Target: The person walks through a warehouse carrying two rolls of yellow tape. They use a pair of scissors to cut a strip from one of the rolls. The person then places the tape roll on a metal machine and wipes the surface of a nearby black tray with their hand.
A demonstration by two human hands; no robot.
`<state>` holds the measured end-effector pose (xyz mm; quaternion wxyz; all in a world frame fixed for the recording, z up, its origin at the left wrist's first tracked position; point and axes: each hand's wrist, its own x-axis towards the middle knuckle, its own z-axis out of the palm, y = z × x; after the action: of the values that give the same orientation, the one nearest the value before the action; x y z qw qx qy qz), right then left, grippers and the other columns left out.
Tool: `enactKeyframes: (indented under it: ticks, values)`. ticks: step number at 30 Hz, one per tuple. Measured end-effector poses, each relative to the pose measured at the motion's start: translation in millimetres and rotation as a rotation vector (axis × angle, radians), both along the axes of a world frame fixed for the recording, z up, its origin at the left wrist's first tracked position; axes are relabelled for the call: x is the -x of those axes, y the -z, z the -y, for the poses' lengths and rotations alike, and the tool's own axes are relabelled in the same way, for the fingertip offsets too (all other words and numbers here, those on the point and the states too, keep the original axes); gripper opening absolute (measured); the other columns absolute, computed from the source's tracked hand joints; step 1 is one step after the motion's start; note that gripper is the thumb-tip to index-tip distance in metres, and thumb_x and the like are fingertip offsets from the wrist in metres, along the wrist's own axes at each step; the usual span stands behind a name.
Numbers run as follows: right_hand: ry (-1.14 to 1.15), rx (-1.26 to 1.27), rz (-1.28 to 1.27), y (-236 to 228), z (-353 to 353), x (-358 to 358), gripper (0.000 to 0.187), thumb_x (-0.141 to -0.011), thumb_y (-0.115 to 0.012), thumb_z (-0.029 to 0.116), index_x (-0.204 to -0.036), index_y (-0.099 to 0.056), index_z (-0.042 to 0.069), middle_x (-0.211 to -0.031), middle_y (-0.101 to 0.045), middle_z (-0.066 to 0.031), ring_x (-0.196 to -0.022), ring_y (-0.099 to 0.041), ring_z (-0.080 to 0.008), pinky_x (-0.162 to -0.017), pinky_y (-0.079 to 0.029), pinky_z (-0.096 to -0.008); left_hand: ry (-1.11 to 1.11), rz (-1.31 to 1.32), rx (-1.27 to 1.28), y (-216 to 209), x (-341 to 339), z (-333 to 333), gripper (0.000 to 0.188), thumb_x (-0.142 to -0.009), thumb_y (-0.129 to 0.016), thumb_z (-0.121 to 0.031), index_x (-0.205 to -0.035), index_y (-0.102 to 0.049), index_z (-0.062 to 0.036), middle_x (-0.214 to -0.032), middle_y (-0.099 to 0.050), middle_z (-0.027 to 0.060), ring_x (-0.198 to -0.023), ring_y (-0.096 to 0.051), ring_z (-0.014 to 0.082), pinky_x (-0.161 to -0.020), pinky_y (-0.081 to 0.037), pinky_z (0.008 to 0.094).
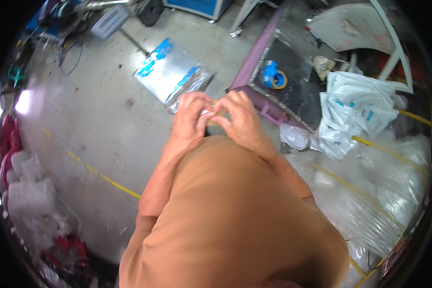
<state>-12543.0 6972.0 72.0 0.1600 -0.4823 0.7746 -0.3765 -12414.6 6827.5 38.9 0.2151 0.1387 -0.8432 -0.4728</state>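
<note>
My left hand (190, 119) and my right hand (241, 119) meet in front of my body with bent fingers. Between them shows a small tan object (219, 115), mostly hidden behind the fingers, perhaps a roll of tape. Both hands are closed on it, fingertips nearly touching. Just beyond them on the floor lies a metal platform scale (170, 74) with blue tape strips and clear film at its edge. Right of my right hand, a roll of blue tape (270, 72) and a yellow-brown tape roll (279, 80) rest on the dark top of a purple-framed cart.
White plastic bags (355, 108) cover the cart's right side. Film-wrapped goods (350, 192) fill the right floor. A grey display (110, 22) rises from the scale on a post. Wrapped bundles (36, 197) line the left, and a yellow floor line (103, 176) runs nearby.
</note>
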Motion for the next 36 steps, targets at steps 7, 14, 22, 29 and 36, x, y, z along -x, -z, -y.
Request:
enactKeyframes:
  ticks: [7,14,22,29,36]
  values:
    - [-0.004,-0.069,-0.130,9.4,22.9,-17.6,0.024,-0.084,-0.081,0.009,-0.096,-0.061,0.004,-0.100,-0.059,-0.0129,-0.099,-0.056,-0.0377,-0.086,-0.047,-0.0493,-0.155,0.003,-0.059,13.5,-16.9,1.8,0.013,-0.087,-0.078,-0.005,-0.094,-0.066,-0.0047,-0.118,-0.066,0.0100,-0.110,-0.059,0.0308,-0.098,-0.048,0.0418]
    - [-0.054,-0.141,0.159,-11.7,35.8,-9.2,0.020,-0.083,-0.082,0.008,-0.091,-0.065,0.003,-0.096,-0.062,-0.0111,-0.095,-0.061,-0.0334,-0.083,-0.050,-0.0431,0.106,-0.056,-0.155,10.1,-35.7,34.4,0.037,-0.081,-0.087,-0.013,-0.110,-0.066,-0.0071,-0.120,-0.066,0.0078,-0.119,-0.060,0.0309,-0.102,-0.048,0.0421]
    - [-0.261,-0.123,-0.028,-35.8,30.7,6.4,0.015,-0.084,-0.079,0.004,-0.091,-0.066,0.001,-0.091,-0.065,-0.0115,-0.090,-0.061,-0.0326,-0.081,-0.049,-0.0420,0.081,-0.001,-0.195,6.9,-40.3,19.2,0.059,-0.069,-0.093,-0.017,-0.120,-0.065,-0.0084,-0.121,-0.069,0.0069,-0.116,-0.063,0.0316,-0.097,-0.052,0.0437]
    - [-0.468,-0.063,-0.014,-14.2,28.8,5.2,0.012,-0.087,-0.076,0.002,-0.092,-0.066,0.000,-0.085,-0.063,-0.0108,-0.073,-0.056,-0.0242,-0.067,-0.047,-0.0363,-0.211,0.054,-0.043,7.1,-68.0,-16.8,0.068,-0.066,-0.092,-0.016,-0.128,-0.064,-0.0084,-0.112,-0.072,0.0110,-0.110,-0.068,0.0344,-0.092,-0.052,0.0458]
    - [-0.763,-0.091,0.262,23.1,88.3,-53.5,0.014,-0.087,-0.077,0.007,-0.099,-0.070,0.005,-0.091,-0.069,-0.0100,-0.091,-0.065,-0.0310,-0.083,-0.052,-0.0414,-0.534,0.162,-0.142,13.5,-155.9,-33.0,0.073,-0.068,-0.093,-0.020,-0.133,-0.063,-0.0070,-0.120,-0.071,0.0178,-0.114,-0.068,0.0369,-0.097,-0.055,0.0467]
